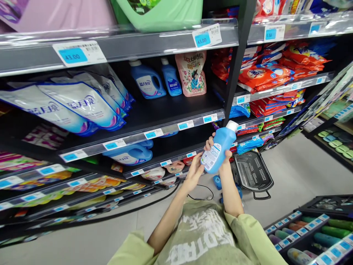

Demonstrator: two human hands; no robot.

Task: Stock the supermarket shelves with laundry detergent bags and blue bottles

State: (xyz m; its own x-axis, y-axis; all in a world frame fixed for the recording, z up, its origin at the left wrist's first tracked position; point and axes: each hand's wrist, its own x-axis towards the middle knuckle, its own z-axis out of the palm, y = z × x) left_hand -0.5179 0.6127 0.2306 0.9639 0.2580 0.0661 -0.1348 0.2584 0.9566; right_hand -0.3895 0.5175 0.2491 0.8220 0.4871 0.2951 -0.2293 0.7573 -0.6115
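Note:
A light-blue laundry detergent bottle (223,141) with a white cap is held tilted before the shelf, its label of small print facing me. My right hand (227,157) grips it from behind, the thumb side at its right edge and fingertips showing on the left. At the bottle's lower left, my left hand (195,168) has its fingers against the label side and base. Behind it, the middle shelf bears a blue handled detergent bottle (147,82), a smaller blue bottle (171,79), a pink pouch (191,73) and white-and-blue refill pouches (85,103).
A black shopping basket (252,171) stands on the floor beyond my right arm, near several blue items by my feet. A black cable (124,212) runs along the left. Orange detergent bags (264,75) fill the right shelves. A low display rack (309,235) is at lower right.

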